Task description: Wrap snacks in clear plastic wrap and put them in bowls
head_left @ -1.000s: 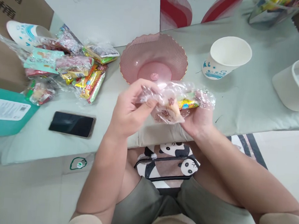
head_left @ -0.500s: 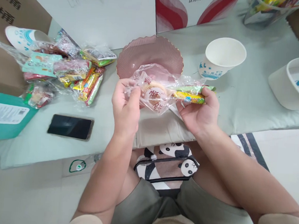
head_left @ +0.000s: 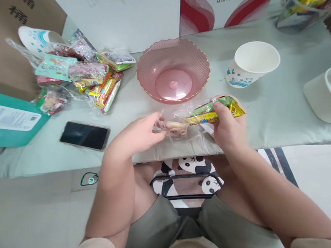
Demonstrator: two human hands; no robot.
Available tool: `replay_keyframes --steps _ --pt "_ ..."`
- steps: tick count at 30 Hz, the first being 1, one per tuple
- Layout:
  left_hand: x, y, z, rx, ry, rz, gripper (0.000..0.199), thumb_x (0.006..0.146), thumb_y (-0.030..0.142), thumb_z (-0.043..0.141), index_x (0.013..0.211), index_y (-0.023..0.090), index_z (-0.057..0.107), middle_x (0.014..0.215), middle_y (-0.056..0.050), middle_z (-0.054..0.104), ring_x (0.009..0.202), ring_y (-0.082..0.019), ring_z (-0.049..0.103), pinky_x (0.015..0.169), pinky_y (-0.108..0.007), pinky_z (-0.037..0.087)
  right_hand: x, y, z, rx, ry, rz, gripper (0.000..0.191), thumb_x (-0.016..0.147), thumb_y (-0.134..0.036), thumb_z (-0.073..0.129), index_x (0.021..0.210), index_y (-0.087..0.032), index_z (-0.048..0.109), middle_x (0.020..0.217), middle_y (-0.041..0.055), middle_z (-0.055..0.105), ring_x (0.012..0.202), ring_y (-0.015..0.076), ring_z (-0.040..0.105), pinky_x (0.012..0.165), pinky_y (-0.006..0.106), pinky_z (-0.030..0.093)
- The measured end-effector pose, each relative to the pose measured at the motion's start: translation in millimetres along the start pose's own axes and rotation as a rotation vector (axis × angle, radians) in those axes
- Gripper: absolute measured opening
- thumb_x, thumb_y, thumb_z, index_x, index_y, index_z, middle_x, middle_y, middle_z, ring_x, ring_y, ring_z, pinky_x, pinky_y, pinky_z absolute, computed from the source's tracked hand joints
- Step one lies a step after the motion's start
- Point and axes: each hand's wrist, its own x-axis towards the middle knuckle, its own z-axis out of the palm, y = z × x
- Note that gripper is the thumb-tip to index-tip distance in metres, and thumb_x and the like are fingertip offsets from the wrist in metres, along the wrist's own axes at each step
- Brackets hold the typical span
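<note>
My left hand (head_left: 138,133) has its thumb and fingers closed on the left end of a wrapped pastry (head_left: 175,129), a pale round piece in clear plastic with red print. Gripped in my right hand (head_left: 230,124) are green and yellow snack packets (head_left: 206,113), which slant down toward the pastry and touch its wrapper or come very near it. Behind both hands stands a pink ribbed bowl (head_left: 173,71) with a gold scalloped rim, nothing visible inside. A crumpled clear plastic film shows between the packets and the pastry.
On the left lie a heap of snack packets (head_left: 78,70), a tipped paper cup (head_left: 36,41) and a phone (head_left: 84,135). A white paper cup (head_left: 253,64) stands right of the bowl, with a white container (head_left: 328,92) farther right. Boxes (head_left: 119,15) line the back.
The packets and pastry have come down and away from the bowl, uncovering it. My left hand has turned and lowered; my right hand now grips the packets from above.
</note>
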Motion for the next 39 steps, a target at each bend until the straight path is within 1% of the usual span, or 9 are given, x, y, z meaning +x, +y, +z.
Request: replay_keyframes --steps 3,5,7,11,15,23,29,35,39 --pt "-2.0 1.5 7.4 0.070 0.194 0.003 0.046 0.072 0.040 0.085 0.113 0.025 0.069 0.112 -0.009 0.075 0.095 -0.029 0.072 0.075 -0.037 0.056 -5.2 -0.3 3.0 0.023 -0.011 0.043 0.007 0.080 -0.028 0.078 0.083 -0.026 0.071 0.080 -0.0031 0.065 0.068 0.0125 0.060 0.059 0.028 0.053" --pt "-1.9 10.3 11.4 0.039 0.321 0.103 0.064 0.071 0.034 0.087 0.131 0.026 0.064 0.133 -0.010 0.068 0.119 -0.031 0.066 0.095 -0.040 0.054 -7.4 -2.2 5.9 0.049 -0.027 0.085 0.011 0.079 -0.027 0.079 0.087 -0.028 0.071 0.078 -0.0046 0.062 0.065 0.0117 0.059 0.058 0.027 0.052" --pt "1.5 18.4 13.7 0.008 0.399 0.225 0.064 0.073 0.023 0.085 0.133 0.027 0.064 0.138 -0.008 0.065 0.127 -0.029 0.061 0.105 -0.041 0.050 -9.1 -4.1 8.5 0.064 -0.043 0.103 0.016 0.078 -0.027 0.080 0.090 -0.029 0.070 0.078 -0.0049 0.061 0.065 0.0115 0.059 0.059 0.027 0.052" --pt "16.2 17.8 14.3 -0.095 0.428 0.288 0.010 0.089 0.016 0.064 0.091 0.023 0.071 0.094 -0.002 0.073 0.089 -0.020 0.068 0.082 -0.033 0.051 -9.4 -5.1 11.7 0.067 -0.047 0.127 0.017 0.077 -0.032 0.079 0.091 -0.028 0.070 0.079 -0.0031 0.060 0.069 0.0139 0.061 0.062 0.030 0.052" --pt "28.4 4.1 10.6 -0.291 0.613 0.233 0.016 0.097 0.024 0.058 0.082 0.024 0.063 0.067 0.002 0.060 0.060 -0.014 0.054 0.059 -0.030 0.042 -3.6 -4.4 11.9 0.111 -0.026 0.191 0.020 0.076 -0.037 0.075 0.095 -0.030 0.071 0.080 -0.0028 0.064 0.072 0.0158 0.063 0.065 0.031 0.055" --pt "37.9 -22.6 5.1 -0.489 0.759 0.124 0.019 0.097 0.030 0.062 0.078 0.026 0.059 0.063 0.003 0.058 0.051 -0.012 0.050 0.050 -0.029 0.039 10.8 -11.0 8.2 0.420 0.080 0.304 0.012 0.083 -0.037 0.065 0.083 -0.025 0.065 0.077 -0.0020 0.067 0.076 0.0151 0.066 0.076 0.034 0.061" --pt "39.5 -26.8 4.6 -0.532 0.765 0.037 0.020 0.097 0.024 0.058 0.078 0.025 0.058 0.059 0.004 0.056 0.050 -0.012 0.054 0.048 -0.027 0.040 27.9 -37.4 0.3 0.653 0.223 0.330 0.027 0.097 -0.037 0.048 0.076 -0.026 0.060 0.075 -0.0024 0.069 0.076 0.0141 0.072 0.075 0.030 0.061" --pt "38.5 -28.0 0.1 -0.549 0.758 0.069 0.021 0.098 0.026 0.058 0.077 0.026 0.055 0.058 0.005 0.056 0.048 -0.011 0.052 0.046 -0.027 0.039 50.0 -54.5 -14.5 0.453 0.300 0.128 0.051 0.103 -0.040 0.032 0.062 -0.028 0.060 0.072 -0.0015 0.068 0.066 0.0136 0.070 0.060 0.030 0.054" --pt "37.2 -26.0 -3.3 -0.565 0.747 0.050 0.023 0.097 0.027 0.060 0.074 0.025 0.055 0.056 0.004 0.056 0.047 -0.011 0.052 0.044 -0.026 0.038 52.3 -56.6 4.8 0.294 0.212 -0.016 0.053 0.104 -0.047 0.030 0.069 -0.026 0.065 0.071 0.0009 0.062 0.062 0.0139 0.066 0.049 0.028 0.044"
